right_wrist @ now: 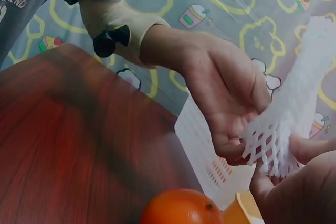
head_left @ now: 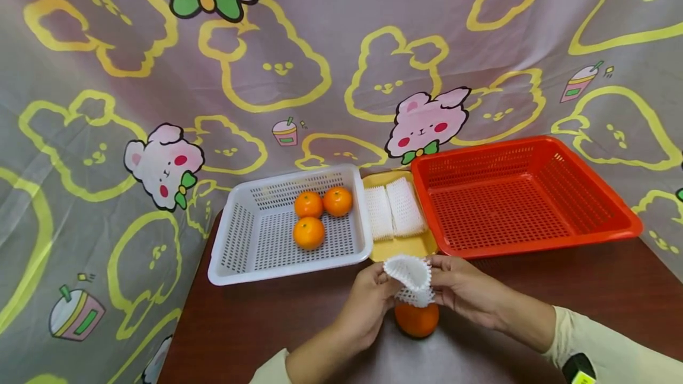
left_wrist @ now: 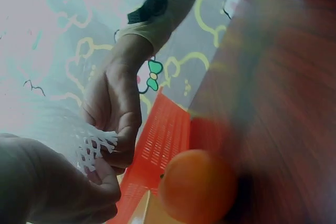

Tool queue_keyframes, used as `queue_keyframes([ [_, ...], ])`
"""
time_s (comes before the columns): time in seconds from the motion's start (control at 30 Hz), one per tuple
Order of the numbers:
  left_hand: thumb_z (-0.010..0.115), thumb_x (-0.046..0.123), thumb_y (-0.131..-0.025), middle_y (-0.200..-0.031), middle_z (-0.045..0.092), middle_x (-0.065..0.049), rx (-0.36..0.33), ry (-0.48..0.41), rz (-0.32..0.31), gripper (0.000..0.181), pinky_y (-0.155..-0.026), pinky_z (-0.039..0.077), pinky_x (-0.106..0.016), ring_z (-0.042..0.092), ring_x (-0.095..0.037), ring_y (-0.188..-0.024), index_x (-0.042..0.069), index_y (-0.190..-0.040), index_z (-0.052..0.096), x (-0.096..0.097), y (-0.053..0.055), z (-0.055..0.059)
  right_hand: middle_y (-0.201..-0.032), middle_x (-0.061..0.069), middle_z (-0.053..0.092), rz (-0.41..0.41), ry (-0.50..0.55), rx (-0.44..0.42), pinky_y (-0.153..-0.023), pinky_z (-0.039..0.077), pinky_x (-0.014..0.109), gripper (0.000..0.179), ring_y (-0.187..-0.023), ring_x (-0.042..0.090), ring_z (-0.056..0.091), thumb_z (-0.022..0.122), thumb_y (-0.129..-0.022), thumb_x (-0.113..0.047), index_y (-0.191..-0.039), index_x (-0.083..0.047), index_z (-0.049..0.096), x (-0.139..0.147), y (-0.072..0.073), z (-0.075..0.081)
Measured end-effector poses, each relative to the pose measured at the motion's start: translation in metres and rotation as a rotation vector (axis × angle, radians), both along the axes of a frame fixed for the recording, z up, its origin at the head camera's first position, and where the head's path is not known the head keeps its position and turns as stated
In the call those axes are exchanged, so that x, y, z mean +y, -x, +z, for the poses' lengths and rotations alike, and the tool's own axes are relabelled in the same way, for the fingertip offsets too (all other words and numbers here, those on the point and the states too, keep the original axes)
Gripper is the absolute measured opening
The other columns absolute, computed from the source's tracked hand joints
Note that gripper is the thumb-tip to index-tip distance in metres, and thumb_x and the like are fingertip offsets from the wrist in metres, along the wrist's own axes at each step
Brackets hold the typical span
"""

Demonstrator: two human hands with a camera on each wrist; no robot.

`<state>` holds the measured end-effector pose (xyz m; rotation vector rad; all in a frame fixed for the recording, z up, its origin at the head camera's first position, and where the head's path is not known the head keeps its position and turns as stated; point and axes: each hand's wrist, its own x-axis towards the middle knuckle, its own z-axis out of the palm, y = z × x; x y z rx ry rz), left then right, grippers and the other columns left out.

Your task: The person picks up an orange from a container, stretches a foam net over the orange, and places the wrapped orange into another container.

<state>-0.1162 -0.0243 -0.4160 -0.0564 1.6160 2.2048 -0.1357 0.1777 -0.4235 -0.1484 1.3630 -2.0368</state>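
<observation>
A white foam net sleeve is stretched between my two hands above an orange on the table. My left hand pinches one side of the sleeve's rim, and my right hand pinches the opposite side. Seen from the left wrist, the orange sits apart from and below the sleeve's lattice edge. From the right wrist, both hands grip the lower mesh edge, with the orange beneath.
A white basket at the left holds three oranges. Beside it, a yellow tray carries stacked foam sleeves. A red basket stands at the right, against the patterned cloth.
</observation>
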Motion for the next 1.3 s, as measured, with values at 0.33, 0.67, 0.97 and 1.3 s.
queue_keyframes([
  [0.33, 0.049, 0.009, -0.106, -0.123, 0.066, -0.011, -0.165, -0.14, -0.118, 0.041, -0.099, 0.051, -0.035, 0.062, -0.018, -0.111, -0.015, -0.139, 0.048, -0.017, 0.005, -0.004, -0.117, 0.001, 0.069, -0.013, 0.092, -0.06, -0.097, 0.057, 0.029, 0.021, -0.109, 0.012, 0.068, 0.045, -0.109, -0.017, -0.123, -0.009, 0.057, 0.012, -0.001, -0.004],
  [0.67, 0.052, 0.015, -0.106, -0.101, 0.064, -0.002, -0.097, -0.264, 0.076, 0.008, -0.087, 0.055, -0.031, 0.063, -0.013, -0.094, 0.008, -0.109, 0.052, -0.019, 0.008, -0.006, -0.114, -0.001, 0.072, -0.06, 0.132, -0.107, -0.096, 0.057, 0.025, 0.028, -0.107, 0.009, 0.068, 0.039, -0.111, -0.019, -0.118, -0.013, 0.065, 0.015, -0.009, -0.015],
  [0.97, 0.053, 0.022, -0.102, -0.095, 0.06, 0.002, -0.122, 0.047, 0.107, 0.014, -0.08, 0.048, -0.022, 0.057, -0.01, -0.089, 0.011, -0.095, 0.058, -0.011, -0.003, -0.029, -0.106, -0.005, 0.067, -0.125, -0.088, -0.053, -0.085, 0.058, 0.024, 0.02, -0.097, 0.007, 0.065, 0.046, -0.109, -0.026, -0.113, -0.015, 0.063, 0.009, -0.016, -0.033],
  [1.3, 0.048, 0.017, -0.102, -0.091, 0.057, 0.001, -0.1, 0.301, 0.237, 0.016, -0.072, 0.046, -0.026, 0.054, -0.012, -0.081, 0.002, -0.104, 0.051, 0.002, -0.014, -0.066, -0.097, 0.0, 0.061, -0.346, -0.382, -0.086, -0.08, 0.052, 0.028, 0.016, -0.092, 0.014, 0.059, 0.053, -0.104, -0.021, -0.107, -0.005, 0.058, -0.01, -0.023, -0.059],
])
